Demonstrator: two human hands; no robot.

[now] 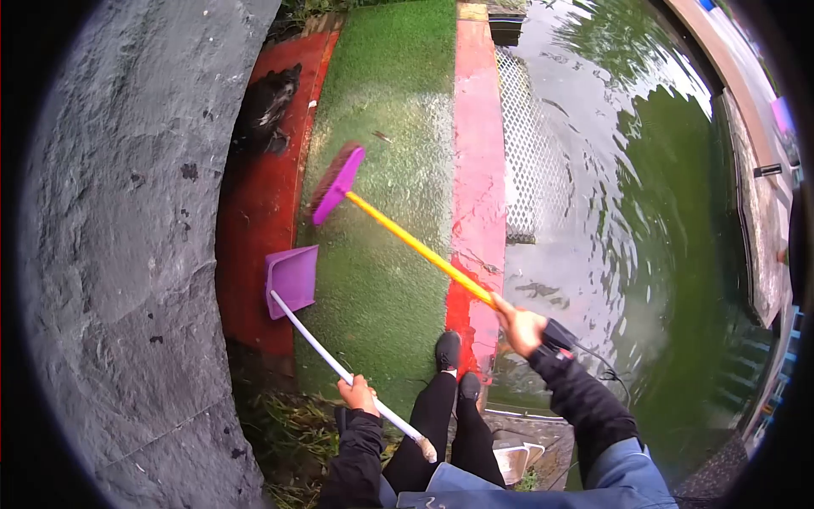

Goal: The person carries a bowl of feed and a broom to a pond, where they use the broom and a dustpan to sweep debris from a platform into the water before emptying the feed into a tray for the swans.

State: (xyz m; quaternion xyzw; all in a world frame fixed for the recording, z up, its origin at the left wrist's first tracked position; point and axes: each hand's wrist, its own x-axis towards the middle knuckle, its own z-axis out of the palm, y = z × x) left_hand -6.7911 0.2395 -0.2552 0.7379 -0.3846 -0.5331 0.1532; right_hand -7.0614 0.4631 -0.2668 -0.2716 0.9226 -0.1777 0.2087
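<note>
My right hand (519, 327) grips the yellow handle of a broom (407, 239) whose purple head (335, 182) rests on a strip of green artificial turf (394, 110). My left hand (358, 394) holds the white handle of a purple dustpan (292, 280), which sits at the turf's left edge, just below and left of the broom head. My legs and black shoes (448, 349) stand on the near end of the turf.
A grey stone wall (127, 237) rises on the left beside a red painted border (254, 212). A dark clump (267, 106) lies on that border further ahead. A red kerb (479, 170) and mesh grating (530, 144) edge a green pond (653, 187) on the right.
</note>
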